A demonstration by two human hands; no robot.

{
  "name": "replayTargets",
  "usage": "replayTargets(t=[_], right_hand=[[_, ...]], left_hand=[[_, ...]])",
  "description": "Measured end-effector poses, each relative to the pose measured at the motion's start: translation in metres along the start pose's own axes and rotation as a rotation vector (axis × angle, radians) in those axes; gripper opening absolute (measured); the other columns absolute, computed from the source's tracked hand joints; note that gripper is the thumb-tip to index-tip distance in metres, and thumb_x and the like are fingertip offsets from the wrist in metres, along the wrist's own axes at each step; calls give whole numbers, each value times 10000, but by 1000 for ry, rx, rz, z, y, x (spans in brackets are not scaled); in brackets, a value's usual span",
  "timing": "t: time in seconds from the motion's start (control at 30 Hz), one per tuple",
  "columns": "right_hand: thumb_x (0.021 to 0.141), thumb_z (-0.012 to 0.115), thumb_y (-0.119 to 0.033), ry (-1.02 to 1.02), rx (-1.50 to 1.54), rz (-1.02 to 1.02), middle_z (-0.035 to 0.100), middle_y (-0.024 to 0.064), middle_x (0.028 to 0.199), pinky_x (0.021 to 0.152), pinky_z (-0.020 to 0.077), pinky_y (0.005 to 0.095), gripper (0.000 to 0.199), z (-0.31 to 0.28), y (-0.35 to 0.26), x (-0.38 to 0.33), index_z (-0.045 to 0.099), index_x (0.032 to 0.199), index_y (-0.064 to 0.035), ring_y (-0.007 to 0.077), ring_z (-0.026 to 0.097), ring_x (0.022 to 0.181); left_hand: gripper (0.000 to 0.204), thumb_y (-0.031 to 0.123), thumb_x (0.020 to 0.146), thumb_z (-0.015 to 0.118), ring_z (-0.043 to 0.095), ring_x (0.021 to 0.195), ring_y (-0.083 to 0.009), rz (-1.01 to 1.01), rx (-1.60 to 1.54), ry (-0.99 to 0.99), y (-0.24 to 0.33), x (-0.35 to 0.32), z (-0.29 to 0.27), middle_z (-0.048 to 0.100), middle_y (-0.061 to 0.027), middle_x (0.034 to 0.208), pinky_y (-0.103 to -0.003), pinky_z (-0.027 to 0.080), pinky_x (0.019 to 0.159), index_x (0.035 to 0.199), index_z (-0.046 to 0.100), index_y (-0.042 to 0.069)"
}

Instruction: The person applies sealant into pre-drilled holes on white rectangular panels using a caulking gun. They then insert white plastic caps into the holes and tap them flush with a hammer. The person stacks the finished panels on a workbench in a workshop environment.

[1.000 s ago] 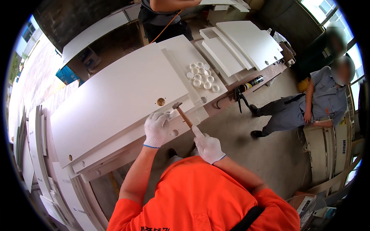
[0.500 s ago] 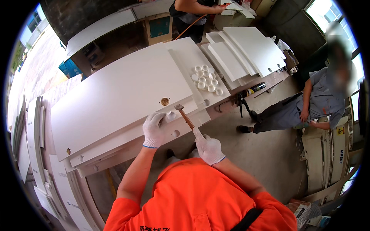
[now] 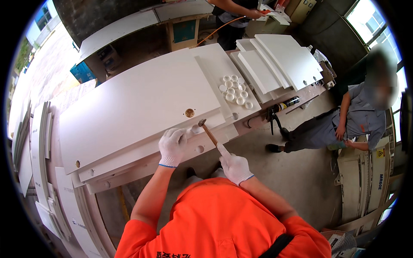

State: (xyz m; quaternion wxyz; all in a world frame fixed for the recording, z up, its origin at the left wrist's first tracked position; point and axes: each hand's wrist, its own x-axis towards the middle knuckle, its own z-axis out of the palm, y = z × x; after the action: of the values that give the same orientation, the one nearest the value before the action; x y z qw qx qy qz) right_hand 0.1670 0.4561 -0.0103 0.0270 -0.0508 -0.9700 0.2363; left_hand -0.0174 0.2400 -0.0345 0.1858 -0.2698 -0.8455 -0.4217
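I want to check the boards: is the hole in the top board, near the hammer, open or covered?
Open: the hole in the top board shows brown inside, and nothing covers it. The hammer is beside it.

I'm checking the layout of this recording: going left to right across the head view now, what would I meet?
Blue box → gloved left hand → hammer head → gloved right hand → black-and-yellow caulking gun → co-worker's grey shirt.
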Motion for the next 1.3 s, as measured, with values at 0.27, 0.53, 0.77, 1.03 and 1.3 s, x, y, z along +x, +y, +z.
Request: replayTargets(t=[0.27,0.53,0.77,1.03,1.3], right_hand=[[1074,623,-201,-16,304,-16,760,244,1016,753,609,490,578,-9,-24,3,501,1633,-113,441,748,867],[1065,641,-181,41,268,-96,753,223,979,719,600,482,604,-3,-17,3,483,1644,-110,440,742,845],[1060,632,-173,78,268,-119,730,202,895,676,581,492,635,6,-13,2,444,1663,-105,428,718,773],[1034,646,-184,134,138,-217,715,144,849,566,553,487,627,4,-15,9,489,1641,-161,358,691,646],[1039,655,-202,33,-16,-162,678,173,806,547,543,492,621,12,-8,7,492,1638,-173,380,664,594]], left_hand=[[161,27,819,800,737,911,-317,38,25,24,-3,-1,-4,767,-90,978,-437,597,782,965,787,95],[144,41,819,812,731,893,-314,36,53,27,-3,-3,-1,762,-83,962,-437,593,772,944,781,106],[140,44,819,817,726,884,-323,34,39,29,-2,-2,-1,754,-85,951,-443,591,761,937,776,107],[202,-27,881,760,727,808,-259,-252,-130,90,-3,-8,-6,741,-117,964,-373,586,719,1060,754,67],[185,-31,903,763,738,796,-254,-202,-129,135,0,21,-17,750,-139,1013,-359,590,711,1071,749,48]])
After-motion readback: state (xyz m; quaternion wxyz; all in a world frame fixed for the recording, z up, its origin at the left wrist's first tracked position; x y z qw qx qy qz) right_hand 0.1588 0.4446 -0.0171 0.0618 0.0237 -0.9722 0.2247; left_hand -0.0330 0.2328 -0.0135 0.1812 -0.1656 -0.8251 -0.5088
